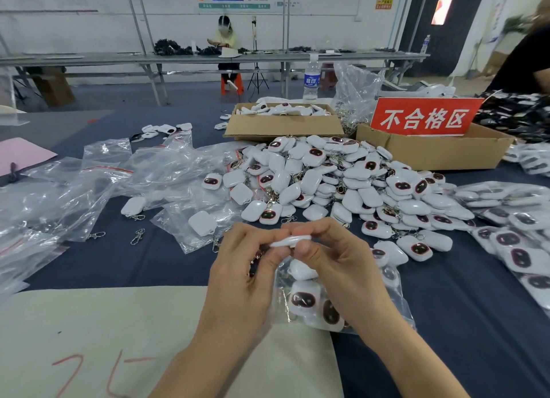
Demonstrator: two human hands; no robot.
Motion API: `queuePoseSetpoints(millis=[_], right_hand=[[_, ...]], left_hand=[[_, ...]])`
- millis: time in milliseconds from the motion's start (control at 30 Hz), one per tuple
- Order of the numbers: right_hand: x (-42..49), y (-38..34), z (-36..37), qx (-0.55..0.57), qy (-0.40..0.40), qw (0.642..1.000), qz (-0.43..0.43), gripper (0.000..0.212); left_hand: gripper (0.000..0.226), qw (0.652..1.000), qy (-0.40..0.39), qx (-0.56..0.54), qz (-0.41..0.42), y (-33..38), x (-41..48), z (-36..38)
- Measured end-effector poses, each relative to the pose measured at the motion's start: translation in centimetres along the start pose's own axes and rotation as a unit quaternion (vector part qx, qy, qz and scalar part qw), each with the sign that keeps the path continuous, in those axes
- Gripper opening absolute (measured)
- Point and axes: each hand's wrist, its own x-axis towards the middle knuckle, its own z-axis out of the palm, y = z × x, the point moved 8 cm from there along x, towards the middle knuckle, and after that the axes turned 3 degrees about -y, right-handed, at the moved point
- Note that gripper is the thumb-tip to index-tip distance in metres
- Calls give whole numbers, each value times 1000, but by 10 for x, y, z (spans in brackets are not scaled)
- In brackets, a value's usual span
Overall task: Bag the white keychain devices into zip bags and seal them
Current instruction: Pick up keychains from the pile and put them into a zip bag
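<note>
Both hands meet at the centre of the table. My left hand and my right hand pinch one white keychain device edge-on between their fingertips. Under them hangs a clear zip bag with several white devices inside; which hand holds the bag is hidden. A big heap of loose white keychain devices with dark oval faces lies just beyond my hands.
Empty zip bags are strewn at the left. Filled bags lie at the right. Two cardboard boxes stand behind the heap, one with a red sign. A water bottle stands farther back. Beige paper lies near me.
</note>
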Motion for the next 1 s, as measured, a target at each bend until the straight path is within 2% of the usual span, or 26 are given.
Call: queuePoseSetpoints(millis=[67, 133, 200, 267, 367, 433, 567, 700, 767, 867, 933, 1000], right_hand=[[1, 3, 1, 7, -8, 1000, 3, 14], [1, 8, 6, 21, -37, 999, 10, 23], [-1, 10, 12, 31, -76, 997, 13, 35], [-2, 9, 14, 18, -88, 996, 8, 38], [0, 8, 6, -19, -23, 999, 18, 31], [1, 10, 4, -25, 2, 999, 26, 27], [-1, 15, 2, 5, 23, 998, 57, 30], [-3, 13, 6, 9, -8, 999, 51, 30], [-4, 6, 10, 3, -42, 999, 29, 31], [-5, -6, 16, -51, -71, 996, -29, 30], [-5, -9, 18, -77, -58, 993, -66, 24], [-4, -8, 10, -66, -14, 995, -67, 13]], left_hand=[[10, 990, -33, -111, -75, -6, -3, 8], [20, 947, -55, -254, -188, -15, -8, 20], [24, 912, -54, -317, -256, -21, -10, 23], [23, 922, -47, -292, -251, -19, -5, 18], [25, 954, -34, -220, -199, -13, -1, 10], [27, 964, -27, -194, -179, -10, -1, 9], [29, 974, -3, -156, -164, -10, 1, 4], [24, 970, 13, -169, -173, -11, 1, 4], [18, 951, 24, -228, -207, -17, 0, 6], [16, 902, 21, -330, -278, -27, -4, 13], [16, 870, 10, -384, -310, -31, -5, 18], [19, 837, -13, -444, -319, -30, -6, 23]])
